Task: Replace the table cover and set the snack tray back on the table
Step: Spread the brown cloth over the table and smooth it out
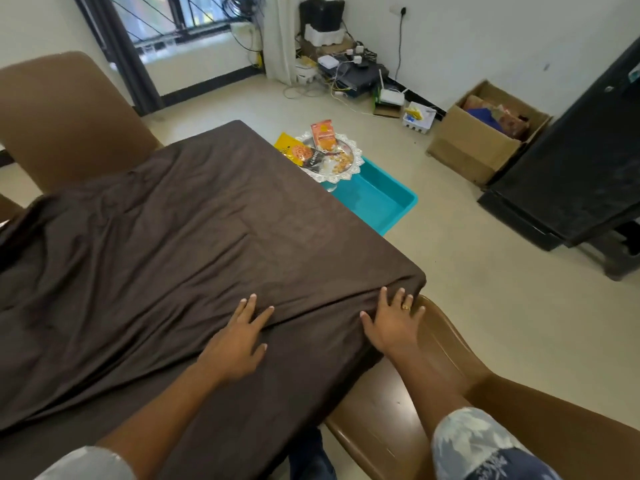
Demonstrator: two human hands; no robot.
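Brown fabric, a dark wrinkled table cover (207,237), is already draped over the table, though creases are left across it. It is pressed flat near the front right corner by the left hand (239,341) and the right hand (391,323), fingers spread, nothing pinched. The round silver snack tray (349,161) of packets is not yet returned: it is seen atop a turquoise plastic tub (381,202) on the pale floor (485,271) beyond the far edge. A cardboard box (460,143) is set near the wall.

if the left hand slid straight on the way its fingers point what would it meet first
Only creased table cover lies ahead of the left hand up to the far edge. Past it, the line reaches the snack tray on the teal tub, which probably sits lower.
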